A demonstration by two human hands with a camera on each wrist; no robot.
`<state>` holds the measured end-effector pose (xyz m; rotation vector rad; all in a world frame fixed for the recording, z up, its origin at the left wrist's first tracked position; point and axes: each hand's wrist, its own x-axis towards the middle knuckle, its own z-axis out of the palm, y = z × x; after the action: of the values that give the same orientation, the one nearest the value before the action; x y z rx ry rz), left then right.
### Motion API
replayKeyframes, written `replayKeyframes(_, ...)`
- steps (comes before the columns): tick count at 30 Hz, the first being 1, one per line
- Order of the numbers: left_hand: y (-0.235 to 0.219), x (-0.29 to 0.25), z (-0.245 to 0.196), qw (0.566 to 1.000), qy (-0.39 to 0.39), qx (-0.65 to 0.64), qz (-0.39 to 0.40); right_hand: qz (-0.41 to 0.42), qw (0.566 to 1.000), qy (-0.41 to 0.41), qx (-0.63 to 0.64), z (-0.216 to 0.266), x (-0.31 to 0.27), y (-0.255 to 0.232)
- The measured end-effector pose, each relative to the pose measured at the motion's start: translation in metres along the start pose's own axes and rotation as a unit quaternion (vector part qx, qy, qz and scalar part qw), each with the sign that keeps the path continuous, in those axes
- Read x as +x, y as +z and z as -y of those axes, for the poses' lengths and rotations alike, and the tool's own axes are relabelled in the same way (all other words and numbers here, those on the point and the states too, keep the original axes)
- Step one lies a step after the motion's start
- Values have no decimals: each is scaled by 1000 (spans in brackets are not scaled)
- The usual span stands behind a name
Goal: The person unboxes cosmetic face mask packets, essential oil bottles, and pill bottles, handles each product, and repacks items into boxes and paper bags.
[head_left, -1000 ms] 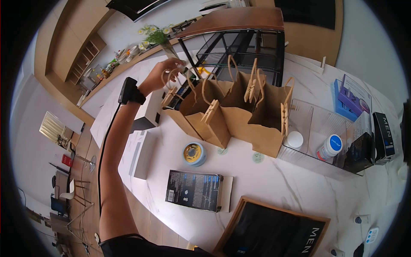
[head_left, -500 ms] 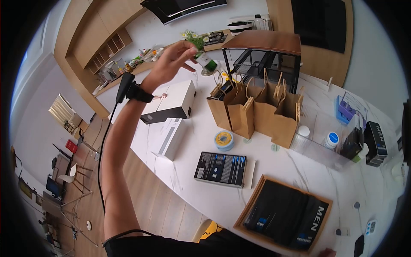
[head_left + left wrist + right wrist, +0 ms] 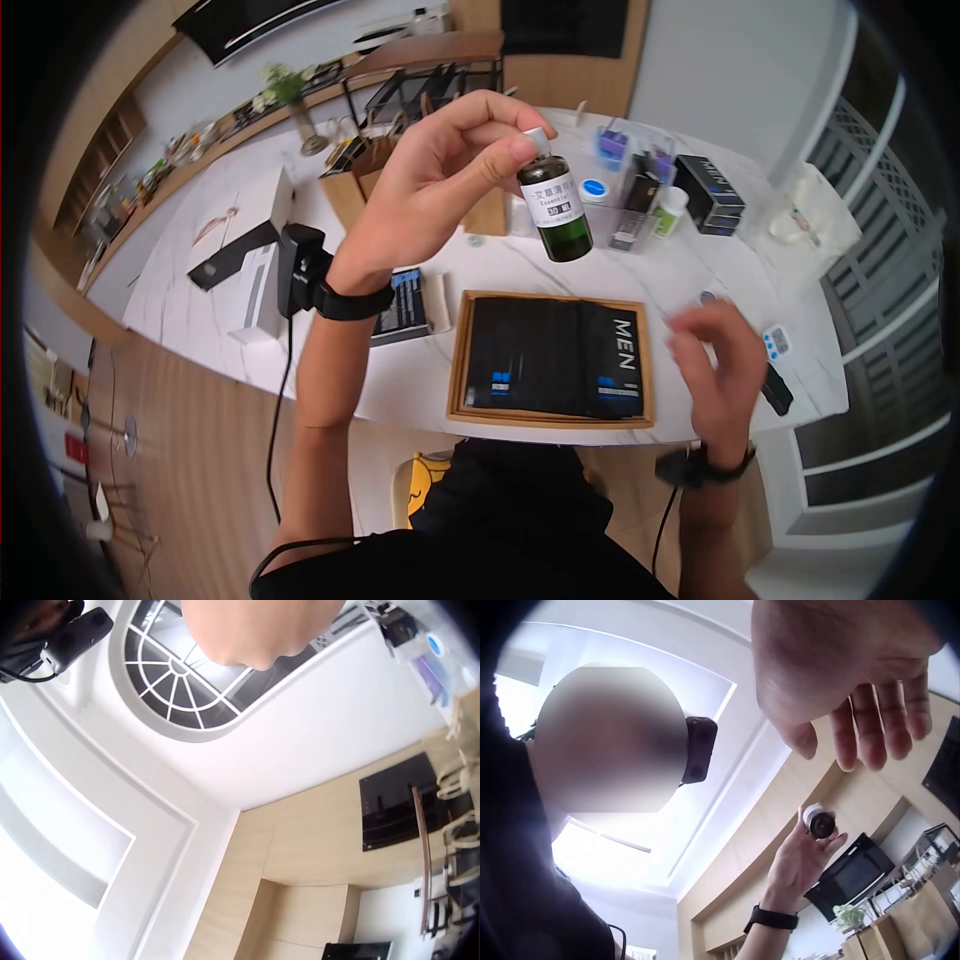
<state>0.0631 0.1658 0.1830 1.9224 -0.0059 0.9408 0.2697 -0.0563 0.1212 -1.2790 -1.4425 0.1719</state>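
Observation:
In the head view the left hand [image 3: 440, 185] pinches the white cap of a small dark green glass bottle [image 3: 556, 208] with a white label, held up tilted above the table. The right wrist view shows the bottle's dark base [image 3: 822, 824] and the left hand [image 3: 799, 862] around its upper part. The right hand [image 3: 722, 370] is raised near the table's front right, apart from the bottle, with nothing in it; its fingers [image 3: 870, 735] are extended. Only part of the left hand [image 3: 259, 630] shows in the left wrist view, without the bottle.
A wooden tray [image 3: 455, 400] with black MEN packages lies at the front. Behind the left hand stand paper bags [image 3: 345, 195] and a rack. A clear bin [image 3: 625, 228], white-green bottle [image 3: 669, 212], black boxes [image 3: 708, 195] and white boxes [image 3: 262, 295] surround.
The left hand has brought the bottle from above the bags toward the person and the middle of the view. The right hand has come up into view. The head view has turned right.

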Motion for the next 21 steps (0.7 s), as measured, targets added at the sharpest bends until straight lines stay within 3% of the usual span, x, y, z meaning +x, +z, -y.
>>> replayKeyframes(3, 23, 7, -1, 999, 16, -30, -17, 73, 997, -29, -6, 8, 49, 8)
replayKeyframes(10, 29, 0, 1, 998, 27, -55, -19, 123, 988, -93, -9, 15, 77, 33)
replayKeyframes(21, 19, 6, 30, 991, 1, -130, -15, 115, 983, -137, -46, -7, 100, 43)
